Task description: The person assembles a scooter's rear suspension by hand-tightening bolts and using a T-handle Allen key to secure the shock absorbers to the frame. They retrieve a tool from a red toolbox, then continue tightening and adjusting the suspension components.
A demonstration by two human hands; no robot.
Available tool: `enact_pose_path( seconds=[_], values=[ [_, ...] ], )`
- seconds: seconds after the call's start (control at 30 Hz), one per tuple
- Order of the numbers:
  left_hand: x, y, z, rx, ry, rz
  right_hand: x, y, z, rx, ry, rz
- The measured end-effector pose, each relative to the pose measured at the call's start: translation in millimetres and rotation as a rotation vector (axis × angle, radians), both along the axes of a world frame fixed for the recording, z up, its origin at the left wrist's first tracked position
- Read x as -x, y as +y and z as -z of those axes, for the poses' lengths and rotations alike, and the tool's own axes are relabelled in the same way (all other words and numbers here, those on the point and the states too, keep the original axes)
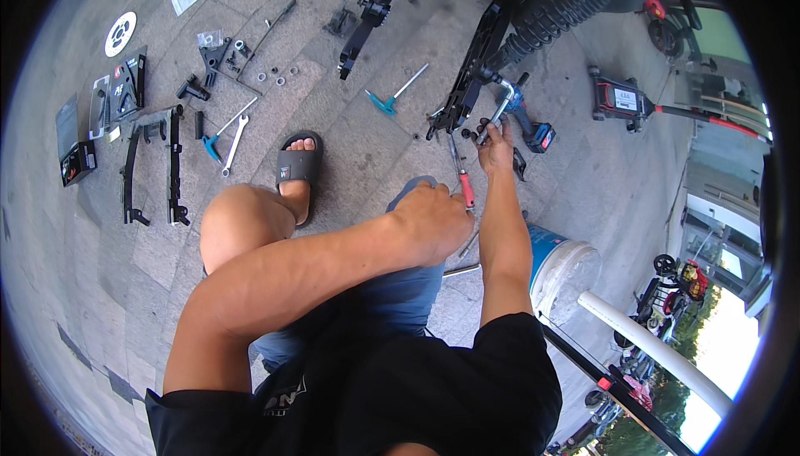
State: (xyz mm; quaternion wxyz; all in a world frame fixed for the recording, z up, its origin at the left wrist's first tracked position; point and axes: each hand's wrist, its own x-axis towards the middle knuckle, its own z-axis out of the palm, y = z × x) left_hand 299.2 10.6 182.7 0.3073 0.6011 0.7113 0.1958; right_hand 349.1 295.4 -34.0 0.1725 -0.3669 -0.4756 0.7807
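Two T-handles [386,107] | right hand [497,145] — gripping one wrench [504,102] | left hand [433,221] — can't tell grip

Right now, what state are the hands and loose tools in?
Right hand: grip closed around silver bent metal tool.
Left hand: curled; contact with red-handled metal tool unclear.
Blue-black cordless power tool: lying unheld.
Two teal-handled metal T-shaped tools: lying unheld.
Silver metal wrench: lying unheld.

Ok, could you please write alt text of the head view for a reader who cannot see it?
A person's right hand holds a bent metal tool at a black metal arm near a coil spring, while the left hand is near a red-handled tool. On grey paving lie a combination wrench, a teal T-handle key and a cordless power tool.
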Motion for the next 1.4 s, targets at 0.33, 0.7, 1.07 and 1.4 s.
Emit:
enact_pose_path(
  seconds=[0.33, 0.7, 1.07, 1.4],
  values=[
    [2, 2, 1, 0.029, 0.004, 0.007, -10, -12, -21, -0.044, -0.101, -0.002],
    [2, -1, 3, 0.062, 0.027, 0.059, -7, -27, -70, -0.291, -0.152, 0.04],
    [2, 3, -1, 0.044, -0.019, 0.092, 0, -25, -90, -0.208, -0.228, 0.04],
    [1, 6, 0, 0.035, -0.007, 0.073, -2, -30, -82, -0.256, -0.181, 0.017]
  ],
)
